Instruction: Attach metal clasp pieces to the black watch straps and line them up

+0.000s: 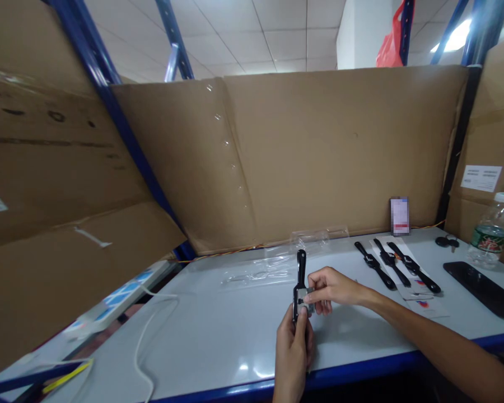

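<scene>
My left hand (293, 342) is wrapped round the lower handle of a black spokeshave (301, 267), which stands nearly upright above the table's front part. Its thumb presses near a grey metal blade (303, 295) at the tool's middle. From the right, my right hand (332, 286) pinches the blade's edge between thumb and fingertips, against the spokeshave's body. The lower handle is mostly hidden by the left hand. To the right lie three more black spokeshaves (375, 266), side by side and slanted, partly on printed paper sheets (424, 305).
Clear plastic packaging (273, 268) lies at the back of the table (210, 330). On the right are a phone-like black slab (483, 288), a water bottle (489, 235), keys (447, 242) and a propped screen (400, 216). A power strip (126, 294) with white cable runs along the left.
</scene>
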Demonstrator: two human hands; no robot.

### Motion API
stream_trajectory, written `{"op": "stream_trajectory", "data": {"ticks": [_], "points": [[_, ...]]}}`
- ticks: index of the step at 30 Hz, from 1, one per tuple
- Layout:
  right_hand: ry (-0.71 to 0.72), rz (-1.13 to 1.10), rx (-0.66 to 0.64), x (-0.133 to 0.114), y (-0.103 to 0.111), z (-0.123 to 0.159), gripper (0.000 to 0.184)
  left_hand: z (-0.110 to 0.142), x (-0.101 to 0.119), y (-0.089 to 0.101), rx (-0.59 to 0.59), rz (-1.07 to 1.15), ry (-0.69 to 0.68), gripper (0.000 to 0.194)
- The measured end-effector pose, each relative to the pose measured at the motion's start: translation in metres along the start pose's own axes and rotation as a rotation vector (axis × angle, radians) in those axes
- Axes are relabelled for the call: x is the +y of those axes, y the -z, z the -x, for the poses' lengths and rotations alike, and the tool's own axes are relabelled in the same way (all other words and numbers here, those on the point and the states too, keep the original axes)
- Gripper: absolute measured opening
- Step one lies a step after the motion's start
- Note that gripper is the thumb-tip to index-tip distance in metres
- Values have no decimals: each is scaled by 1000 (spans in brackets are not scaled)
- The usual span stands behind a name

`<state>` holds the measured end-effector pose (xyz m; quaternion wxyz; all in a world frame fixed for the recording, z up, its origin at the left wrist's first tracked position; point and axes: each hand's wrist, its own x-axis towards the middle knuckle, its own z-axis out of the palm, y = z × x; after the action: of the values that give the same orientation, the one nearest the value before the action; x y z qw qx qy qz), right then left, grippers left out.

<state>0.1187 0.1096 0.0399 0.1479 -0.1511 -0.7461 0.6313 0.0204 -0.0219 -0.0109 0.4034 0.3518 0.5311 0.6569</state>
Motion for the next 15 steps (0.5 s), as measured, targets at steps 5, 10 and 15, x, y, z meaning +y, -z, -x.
{"op": "stream_trajectory", "data": {"ticks": [5,10,15], "points": [[13,110,91,-1,5,0,52,-1,-3,1,30,32,-6,53],[38,534,425,-9,28,5,40,-2,-3,1,35,62,4,54],[-208,1256,520,-14,46,15,25,-1,-1,0,52,64,12,56]]}}
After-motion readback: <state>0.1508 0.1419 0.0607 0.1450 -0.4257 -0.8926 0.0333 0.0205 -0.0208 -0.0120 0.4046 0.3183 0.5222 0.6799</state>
